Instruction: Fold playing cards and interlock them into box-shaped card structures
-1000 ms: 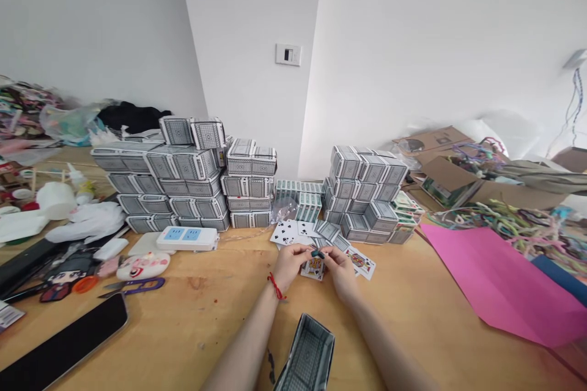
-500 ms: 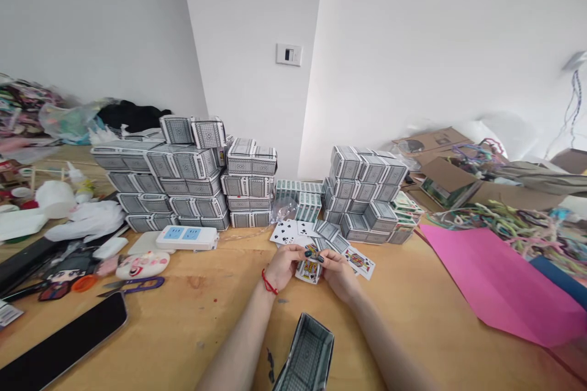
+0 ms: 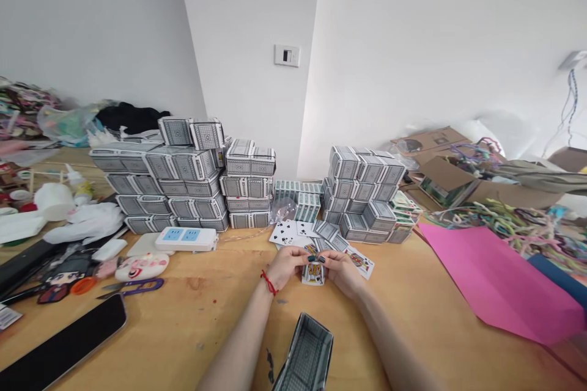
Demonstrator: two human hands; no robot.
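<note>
A face card (image 3: 313, 274) with a yellow and black figure is pinched at its top edge by both hands, low over the wooden table. My left hand (image 3: 288, 266), with a red string bracelet at the wrist, has its fingers closed on the card's left side. On the right side, my right hand (image 3: 343, 270) grips the same card. Just behind the hands lie loose playing cards (image 3: 284, 232), some face up and some face down. An open box made of grey-backed cards (image 3: 306, 351) stands between my forearms.
Stacks of card-covered blocks (image 3: 188, 165) rise at the back left, with more (image 3: 362, 189) at the back right. A power strip (image 3: 186, 238), scissors (image 3: 142, 286) and phone (image 3: 68, 345) lie left; pink paper (image 3: 499, 281) and yarn (image 3: 509, 229) lie right.
Both hands have shifted slightly, and the fingertips have come closer together at the card's top edge. The card now hangs straighter, with its face more squarely in view.
</note>
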